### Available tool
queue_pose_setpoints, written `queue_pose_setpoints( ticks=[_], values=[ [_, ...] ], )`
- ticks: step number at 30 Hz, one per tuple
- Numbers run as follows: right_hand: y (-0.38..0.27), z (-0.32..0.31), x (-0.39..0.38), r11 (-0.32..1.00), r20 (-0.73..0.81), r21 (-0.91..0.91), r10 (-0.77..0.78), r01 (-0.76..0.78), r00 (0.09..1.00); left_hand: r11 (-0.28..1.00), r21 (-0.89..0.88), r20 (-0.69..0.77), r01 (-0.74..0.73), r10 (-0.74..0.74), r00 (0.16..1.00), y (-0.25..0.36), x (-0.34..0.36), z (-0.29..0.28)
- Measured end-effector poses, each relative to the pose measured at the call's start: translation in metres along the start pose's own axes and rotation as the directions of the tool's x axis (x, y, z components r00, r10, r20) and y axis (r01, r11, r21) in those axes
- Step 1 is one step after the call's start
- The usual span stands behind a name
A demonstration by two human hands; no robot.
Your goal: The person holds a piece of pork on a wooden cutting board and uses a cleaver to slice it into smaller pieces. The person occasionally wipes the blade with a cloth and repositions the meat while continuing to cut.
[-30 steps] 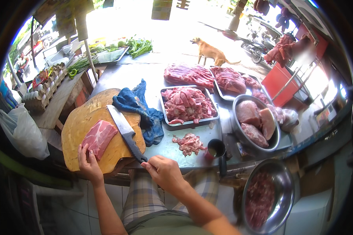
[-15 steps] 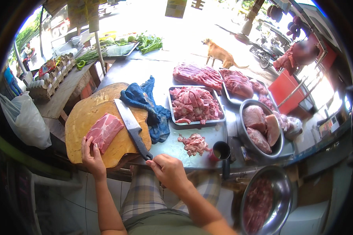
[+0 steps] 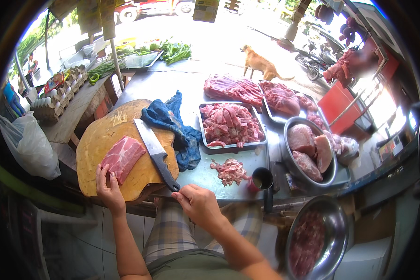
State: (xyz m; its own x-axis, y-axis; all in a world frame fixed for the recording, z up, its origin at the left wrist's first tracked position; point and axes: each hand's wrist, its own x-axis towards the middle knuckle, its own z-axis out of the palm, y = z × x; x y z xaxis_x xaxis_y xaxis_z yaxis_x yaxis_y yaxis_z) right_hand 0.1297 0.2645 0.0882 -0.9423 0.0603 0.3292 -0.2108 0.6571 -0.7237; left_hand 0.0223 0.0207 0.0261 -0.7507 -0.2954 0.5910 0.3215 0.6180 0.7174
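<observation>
Meat slab (image 3: 124,157) touches the outstretched left hand (image 3: 110,195); the curled right hand (image 3: 199,204) meets the knife (image 3: 157,156), grip impossible to tell.

The bare arms (image 3: 128,247) end in bare fingers (image 3: 100,177). Below the fingers come plaid bottoms (image 3: 170,233), blue and tan, then a dull green shirt (image 3: 200,267).

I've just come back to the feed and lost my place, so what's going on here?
A person's left hand has its fingertips at the near end of a slab of raw meat on a wooden chopping board. Their right hand is at the handle end of a knife; how firmly it grips is unclear. The blade lies on the board, apart from the slab. A blue cloth overlaps the board's edge, with a metal tray of cut meat to its right.
</observation>
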Motion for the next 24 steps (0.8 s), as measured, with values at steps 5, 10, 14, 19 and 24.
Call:
queue_pose_setpoints(
  ticks=[5, 10, 14, 19, 24],
  values=[
    [0.0008, 0.0013, -0.0005, 1.000, 0.001, 0.007, 0.000, 0.000, 1.000, 1.000, 0.016, -0.005, -0.003, 0.003, 1.000, -0.0007, -0.0001, 0.0005],
    [0.0012, 0.0029, -0.0010, 1.000, 0.001, 0.004, -0.006, 0.006, 1.000, 1.000, -0.003, -0.003, 0.007, -0.007, 1.000, -0.0016, 0.0001, 0.0001],
    [0.0013, 0.0041, -0.0009, 1.000, 0.009, 0.001, -0.008, 0.008, 1.000, 1.000, 0.009, 0.002, 0.008, -0.008, 1.000, -0.0016, -0.0002, 0.0001],
    [0.0013, 0.0043, -0.0005, 1.000, 0.014, -0.005, -0.018, 0.018, 1.000, 1.000, 0.009, 0.007, 0.009, -0.009, 1.000, -0.0012, 0.0002, -0.0006],
    [0.0010, 0.0042, -0.0006, 1.000, 0.024, -0.005, -0.010, 0.010, 1.000, 1.000, 0.008, 0.007, 0.014, -0.014, 1.000, 0.0000, 0.0000, -0.0012]
  ],
)
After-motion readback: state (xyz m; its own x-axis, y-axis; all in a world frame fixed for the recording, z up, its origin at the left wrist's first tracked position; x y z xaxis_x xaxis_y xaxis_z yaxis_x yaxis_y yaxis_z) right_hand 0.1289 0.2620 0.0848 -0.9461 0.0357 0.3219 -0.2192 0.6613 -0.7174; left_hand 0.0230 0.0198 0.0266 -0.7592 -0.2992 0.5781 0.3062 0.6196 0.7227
